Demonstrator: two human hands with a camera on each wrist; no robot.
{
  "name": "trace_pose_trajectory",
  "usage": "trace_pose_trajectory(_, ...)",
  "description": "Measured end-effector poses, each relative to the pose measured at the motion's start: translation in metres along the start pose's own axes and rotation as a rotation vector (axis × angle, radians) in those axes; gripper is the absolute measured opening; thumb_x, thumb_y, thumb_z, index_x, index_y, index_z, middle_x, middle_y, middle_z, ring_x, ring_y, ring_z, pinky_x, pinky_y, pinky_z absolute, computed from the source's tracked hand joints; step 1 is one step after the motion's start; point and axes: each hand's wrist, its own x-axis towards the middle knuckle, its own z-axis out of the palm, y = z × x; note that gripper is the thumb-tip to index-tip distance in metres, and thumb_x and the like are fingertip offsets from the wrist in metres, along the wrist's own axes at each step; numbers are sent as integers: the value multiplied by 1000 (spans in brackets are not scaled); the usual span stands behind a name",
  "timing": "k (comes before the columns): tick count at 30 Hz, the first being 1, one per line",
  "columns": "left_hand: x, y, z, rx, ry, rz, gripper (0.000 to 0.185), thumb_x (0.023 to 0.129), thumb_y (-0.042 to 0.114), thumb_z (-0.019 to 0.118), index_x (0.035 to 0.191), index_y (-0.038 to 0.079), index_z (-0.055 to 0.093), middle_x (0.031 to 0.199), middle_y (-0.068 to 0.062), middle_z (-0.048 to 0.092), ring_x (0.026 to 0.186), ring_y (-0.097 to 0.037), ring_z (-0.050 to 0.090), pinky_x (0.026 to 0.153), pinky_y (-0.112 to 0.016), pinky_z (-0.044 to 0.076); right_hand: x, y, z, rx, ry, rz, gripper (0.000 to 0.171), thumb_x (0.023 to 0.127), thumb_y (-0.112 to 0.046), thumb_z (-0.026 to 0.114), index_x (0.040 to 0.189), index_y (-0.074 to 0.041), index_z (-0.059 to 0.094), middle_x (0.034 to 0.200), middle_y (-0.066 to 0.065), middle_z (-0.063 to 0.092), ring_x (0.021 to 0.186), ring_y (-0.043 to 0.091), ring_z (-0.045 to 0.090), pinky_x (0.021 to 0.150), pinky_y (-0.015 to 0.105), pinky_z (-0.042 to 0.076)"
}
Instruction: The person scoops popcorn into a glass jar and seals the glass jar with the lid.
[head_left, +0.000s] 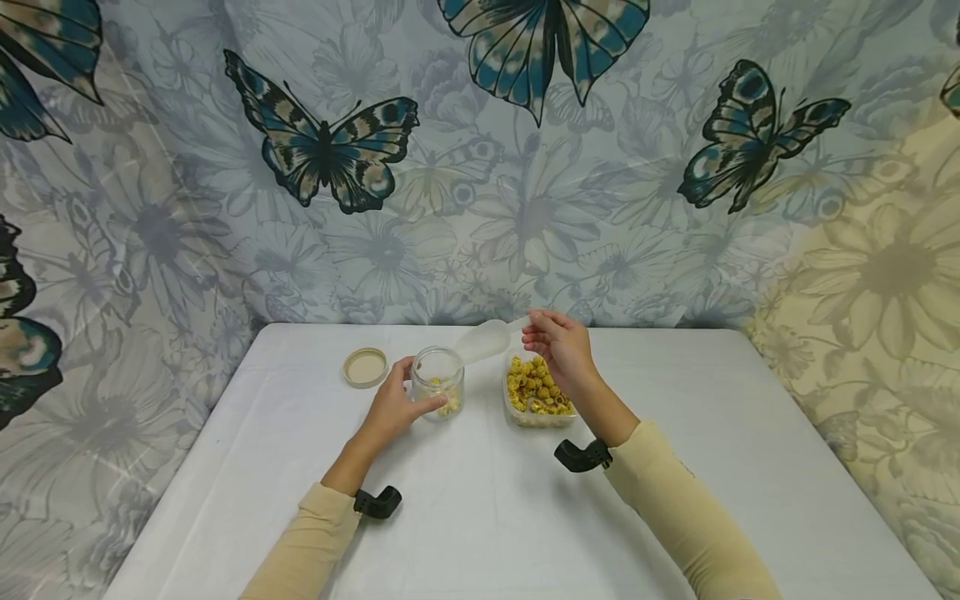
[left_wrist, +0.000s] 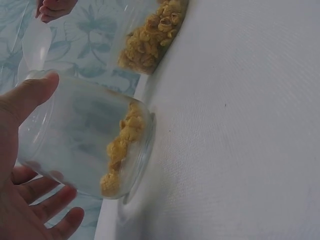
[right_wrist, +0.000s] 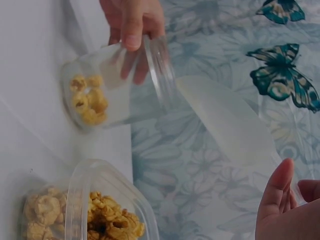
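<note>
My left hand (head_left: 393, 404) holds a clear glass jar (left_wrist: 80, 125), thumb on one side and fingers on the other. The jar stands upright on the table with a few pieces of yellow popcorn (right_wrist: 89, 102) at its bottom. My right hand (head_left: 562, 348) pinches the handle of a translucent white scoop (right_wrist: 230, 122). Its tip is at the jar's mouth, and the bowl is tilted down towards it; no popcorn shows in the scoop. Below the right hand stands a clear plastic container (head_left: 542, 420) holding plenty of popcorn (head_left: 536, 383).
A round beige lid (head_left: 365, 367) lies on the table left of the jar. White cloth covers the table (head_left: 480, 517). Behind it hangs a butterfly-patterned backdrop (head_left: 525, 217). Each wrist wears a black camera mount (head_left: 378, 502).
</note>
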Motion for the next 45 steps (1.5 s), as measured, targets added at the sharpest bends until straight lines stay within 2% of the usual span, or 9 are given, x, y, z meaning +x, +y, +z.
trace_pose_trajectory(6, -1, 1, -2, 11, 11, 19, 86, 77, 31, 83, 144, 3, 38, 142, -16, 49, 129, -34, 48, 107, -53, 40, 0, 0, 0, 3, 5, 6, 25, 100, -14, 54, 117, 4, 56, 72, -1, 67, 61, 8, 64, 61, 18, 56)
trace_pose_trajectory(9, -1, 3, -3, 12, 9, 29, 86, 77, 28, 83, 145, 3, 37, 143, -17, 48, 130, -35, 47, 107, -53, 40, 0, 1, -1, 10, 9, 17, 25, 100, -14, 54, 118, 4, 56, 72, -1, 67, 61, 9, 64, 61, 18, 56)
trace_pose_trajectory(17, 0, 7, -7, 18, -16, 25, 89, 78, 26, 82, 148, 1, 33, 146, -18, 45, 132, -35, 44, 110, -53, 37, 1, -2, -4, 14, 10, 9, 14, 101, -13, 53, 108, -2, 58, 72, -1, 67, 62, 9, 64, 61, 18, 55)
trace_pose_trajectory(24, 1, 11, -10, 36, -26, 38, 92, 77, 31, 82, 148, 0, 33, 146, -20, 44, 130, -35, 46, 105, -50, 43, -2, -8, -9, 77, 16, 2, 10, 99, -12, 57, 97, -6, 64, 69, 1, 68, 60, 10, 65, 60, 19, 56)
trace_pose_trajectory(27, 2, 13, -12, 36, -23, 34, 93, 77, 34, 82, 149, 2, 33, 147, -18, 42, 134, -34, 43, 107, -51, 42, -4, -12, -12, 97, 8, 2, 12, 99, -11, 56, 93, -8, 65, 69, 1, 68, 61, 10, 65, 61, 19, 56)
trace_pose_trajectory(31, 2, 17, -14, 41, 11, 63, 91, 78, 36, 81, 149, 4, 33, 149, -17, 40, 139, -34, 38, 112, -53, 36, -5, -17, -17, 101, 0, 1, 11, 100, -11, 54, 95, -8, 64, 70, 1, 68, 63, 10, 65, 62, 19, 56)
trace_pose_trajectory(36, 2, 26, -15, 6, 73, 139, 91, 79, 35, 81, 150, 8, 32, 150, -14, 39, 141, -33, 35, 117, -54, 29, -5, -22, -25, 132, 0, 2, 10, 99, -11, 55, 102, -4, 63, 71, 2, 68, 64, 10, 65, 63, 20, 56)
trace_pose_trajectory(45, 6, 43, -14, 6, 46, 204, 90, 78, 38, 81, 151, 12, 35, 155, -12, 35, 145, -34, 30, 116, -58, 29, -8, -32, -37, 153, -12, -61, 13, 99, -10, 54, 95, -7, 66, 71, 2, 68, 65, 10, 65, 62, 18, 56)
